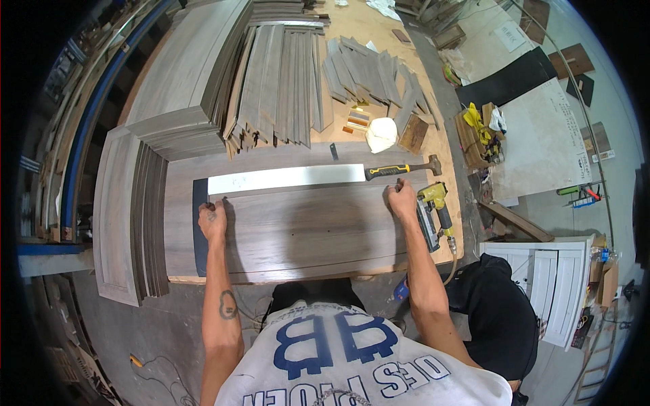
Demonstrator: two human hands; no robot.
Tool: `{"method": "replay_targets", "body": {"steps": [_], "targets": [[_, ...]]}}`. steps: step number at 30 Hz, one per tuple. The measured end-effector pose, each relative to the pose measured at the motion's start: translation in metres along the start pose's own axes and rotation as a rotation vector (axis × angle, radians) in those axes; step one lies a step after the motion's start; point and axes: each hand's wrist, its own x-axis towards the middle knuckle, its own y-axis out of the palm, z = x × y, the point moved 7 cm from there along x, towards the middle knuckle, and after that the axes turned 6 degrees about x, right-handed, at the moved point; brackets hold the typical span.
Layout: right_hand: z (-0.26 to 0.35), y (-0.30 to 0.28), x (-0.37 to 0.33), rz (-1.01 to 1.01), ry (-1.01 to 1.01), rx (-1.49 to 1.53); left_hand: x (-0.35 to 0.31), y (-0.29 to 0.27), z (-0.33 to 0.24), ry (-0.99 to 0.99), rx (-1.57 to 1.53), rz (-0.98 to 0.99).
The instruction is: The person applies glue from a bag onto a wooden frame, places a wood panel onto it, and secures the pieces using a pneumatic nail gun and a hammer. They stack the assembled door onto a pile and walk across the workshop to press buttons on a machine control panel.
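A wide grey wood-grain panel [318, 250] lies flat on the table in front of me. Across it runs a long white strip [284, 178]. A dark strip [200, 233] lies along the panel's left end. Just below the white strip's left end, my left hand [213, 222] is closed, its fingers curled over the panel. My right hand [403, 200] is closed in a pinch below the hammer [399, 168], which lies past the white strip's right end. Whatever either hand pinches is too small to make out. A yellow-green nail gun [433, 210] lies right of my right hand.
Stacked grey panels [125, 216] stand on the left, with upright grey slats [277, 88] behind. Several short grey pieces [365, 68], a white cloth-like lump [381, 134] and a small dark piece [333, 151] lie at the back. A hose [453, 267] hangs off the right edge.
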Motion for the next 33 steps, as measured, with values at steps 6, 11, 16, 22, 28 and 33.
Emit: {"method": "replay_targets", "body": {"steps": [6, 11, 16, 22, 28, 33], "targets": [[0.002, 0.001, -0.001, -0.006, 0.022, -0.006, -0.005, -0.001, 0.001, -0.012, -0.013, -0.006], [-0.016, -0.008, -0.041, -0.056, -0.065, 0.089, -0.038, -0.017, 0.021, 0.072, -0.035, 0.023], [-0.05, -0.028, -0.124, -0.043, 0.022, 0.048, -0.098, -0.031, 0.078, 0.011, 0.006, 0.097], [-0.056, -0.042, -0.156, -0.058, 0.102, 0.052, -0.123, -0.036, 0.081, -0.036, 0.015, 0.098], [-0.058, -0.045, -0.163, -0.064, 0.124, 0.005, -0.125, -0.043, 0.071, -0.082, 0.142, 0.08], [-0.056, -0.045, -0.164, -0.081, 0.111, -0.004, -0.124, -0.043, 0.077, -0.054, 0.145, 0.019]]}}
